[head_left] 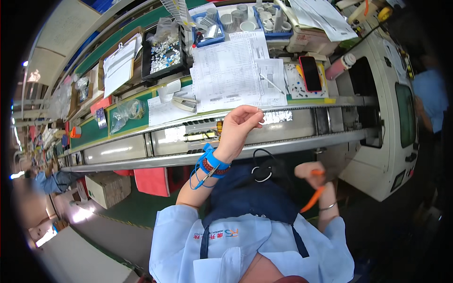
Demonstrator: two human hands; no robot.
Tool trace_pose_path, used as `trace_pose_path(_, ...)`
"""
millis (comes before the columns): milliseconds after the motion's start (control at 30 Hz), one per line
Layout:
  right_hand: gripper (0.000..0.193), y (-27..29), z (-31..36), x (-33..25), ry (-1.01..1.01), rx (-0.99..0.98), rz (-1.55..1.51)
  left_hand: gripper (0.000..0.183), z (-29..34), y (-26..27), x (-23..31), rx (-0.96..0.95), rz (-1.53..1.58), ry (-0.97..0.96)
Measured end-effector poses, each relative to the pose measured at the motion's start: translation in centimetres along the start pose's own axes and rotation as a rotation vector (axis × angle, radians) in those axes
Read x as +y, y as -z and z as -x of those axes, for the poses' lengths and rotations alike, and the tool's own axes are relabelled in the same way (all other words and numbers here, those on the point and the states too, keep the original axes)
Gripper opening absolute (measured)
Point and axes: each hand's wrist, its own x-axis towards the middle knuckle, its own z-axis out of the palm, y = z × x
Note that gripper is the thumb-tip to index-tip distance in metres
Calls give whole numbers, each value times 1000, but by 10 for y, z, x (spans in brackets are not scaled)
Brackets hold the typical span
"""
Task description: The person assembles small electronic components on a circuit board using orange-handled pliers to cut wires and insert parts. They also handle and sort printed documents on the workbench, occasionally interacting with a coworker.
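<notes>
My left hand point(240, 126) is raised over the conveyor rail, thumb and forefinger pinched together. Whatever sits between those fingertips is too small to make out. A blue wrist strap point(211, 163) with a cord circles that wrist. Under and left of the wrist, a circuit board point(200, 136) with yellow and dark parts lies on the conveyor point(165, 137), partly covered by my hand. My right hand point(309, 170), lower and to the right beside my apron, is closed around a long curved orange object point(313, 200), like a tool handle. Blur hides its exact kind.
Beyond the conveyor lie printed sheets point(226, 70), a pen point(272, 84), a stapler point(184, 104) and a phone point(310, 73). Blue bins point(207, 29) of cylindrical parts and a black tray point(163, 56) of small connectors stand behind. A white machine point(391, 113) borders the right side.
</notes>
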Motion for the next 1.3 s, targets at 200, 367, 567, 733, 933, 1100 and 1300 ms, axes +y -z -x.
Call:
trace_pose_path(200, 37, -127, 26, 41, -123, 50, -95, 9, 26, 36, 4, -120, 100, 91)
trace_pose_path(367, 45, -193, 42, 48, -398, 124, -15, 12, 47, 56, 3, -188, 269, 281)
trace_pose_path(567, 34, -185, 33, 0, -138, 502, 87, 12, 65, 51, -6, -342, 512, 593)
trace_pose_path(733, 32, -165, 32, -19, -62, 764, 1069, 14, 74, 19, -16, -452, 523, 759)
trace_pose_path(933, 34, -161, 50, -18, -9, 840, 958, 14, 76, -16, -36, -522, 421, 847)
trace_pose_path(1100, 33, -137, 79, -19, -45, 832, 650, 15, 69, -48, -60, -592, 422, 868)
trace_pose_path(1300, 37, -100, 108, -15, 226, 754, -235, 11, 68, -81, -86, -831, 82, 738)
